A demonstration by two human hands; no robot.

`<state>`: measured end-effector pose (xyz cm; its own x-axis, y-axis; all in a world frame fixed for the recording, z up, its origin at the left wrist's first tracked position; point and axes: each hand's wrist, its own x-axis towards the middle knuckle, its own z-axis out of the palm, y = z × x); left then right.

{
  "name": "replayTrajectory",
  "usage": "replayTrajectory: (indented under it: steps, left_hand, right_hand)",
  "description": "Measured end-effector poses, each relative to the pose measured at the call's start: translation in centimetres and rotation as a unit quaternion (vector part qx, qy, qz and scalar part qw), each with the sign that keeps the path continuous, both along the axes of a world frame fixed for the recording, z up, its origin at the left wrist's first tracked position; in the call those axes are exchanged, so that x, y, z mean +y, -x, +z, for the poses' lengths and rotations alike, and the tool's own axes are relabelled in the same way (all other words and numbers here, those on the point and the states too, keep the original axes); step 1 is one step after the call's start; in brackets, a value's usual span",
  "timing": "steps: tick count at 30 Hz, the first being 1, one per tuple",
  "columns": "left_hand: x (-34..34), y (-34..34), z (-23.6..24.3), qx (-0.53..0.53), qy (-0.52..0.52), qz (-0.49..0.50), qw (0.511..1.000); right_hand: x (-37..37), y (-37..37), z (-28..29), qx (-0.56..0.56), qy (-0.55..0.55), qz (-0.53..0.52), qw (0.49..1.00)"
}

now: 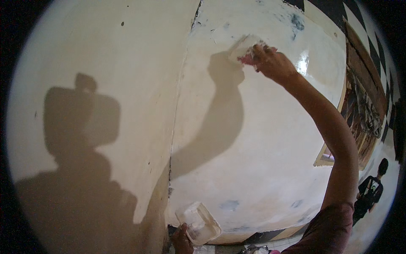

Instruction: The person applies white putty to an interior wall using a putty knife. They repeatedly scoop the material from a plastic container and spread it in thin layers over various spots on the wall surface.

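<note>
the wall point(270, 135) between right grip point(270, 59) and tub point(206, 224) lies open; the forearm point(317, 99) bars the framed opening point(323, 161)

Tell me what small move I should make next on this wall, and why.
Probably slide the flat tool up and right toward the dark patch: the right grip holds the tool at the wall, and that patch stands out from the pale surface. The left grip holds the plastic tub lower down, apart from that path.

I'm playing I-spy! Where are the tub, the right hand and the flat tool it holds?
Tub point(209, 218): head view, on its right side near the rim.
Right hand point(271, 62): head view, on the back of the hand.
Flat tool point(242, 48): head view, on its pale part.
</note>
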<state>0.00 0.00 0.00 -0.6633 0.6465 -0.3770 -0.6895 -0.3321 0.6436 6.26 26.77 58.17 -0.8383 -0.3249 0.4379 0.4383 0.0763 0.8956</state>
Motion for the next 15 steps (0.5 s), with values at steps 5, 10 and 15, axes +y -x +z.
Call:
replayTrajectory:
  steps: [5,10,15]
  left_hand:
    - [-2.7,3.1,5.7,0.019,-0.029,0.027,0.999]
    - [-3.6,2.6,3.5,0.331,0.094,-0.007,0.939]
    - [-1.7,1.3,2.5,-0.014,-0.023,0.014,1.000]
  right_hand:
    - [-0.9,3.0,3.6,0.057,-0.021,0.053,0.997]
    - [0.2,8.1,4.9,-0.013,-0.076,0.048,0.996]
    - [5.3,-1.7,5.9,-0.107,-0.160,0.054,0.980]
